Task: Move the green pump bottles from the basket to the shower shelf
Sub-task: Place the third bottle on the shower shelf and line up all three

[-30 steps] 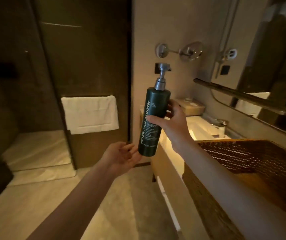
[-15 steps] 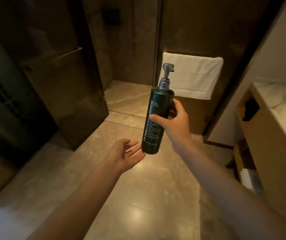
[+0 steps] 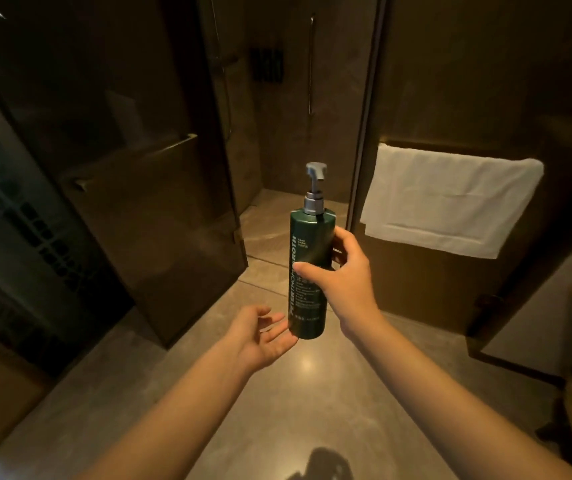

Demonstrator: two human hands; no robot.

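— Where is the bottle (image 3: 308, 271)?

— Upright in mid-air, facing the shower doorway (image 3: 291, 133), its grey pump (image 3: 315, 183) on top. The right hand (image 3: 343, 271) grips the body about halfway up, thumb across the label and fingers round the back. The left hand (image 3: 260, 336) is open, palm up, fingertips at the bottle's lower edge; whether they touch it is hard to tell.

— And the shelf?

— Probably the dark rack (image 3: 266, 69) high on the shower's back wall, which appears to hold dark shapes too dim to make out. It is well apart from the bottle, beyond the glass door (image 3: 132, 202), which stands open on the left.

— So how should the carry be done?

— Likely by keeping the bottle vertical and the mid-body grip firm, with the open hand ready under the base as a support. The path lies between the door edge and the frame beside the white towel (image 3: 451, 199), so the pump head should be kept clear of both. At the rack, setting the base down flat before letting go would be wise; a tall, narrow bottle tips easily.
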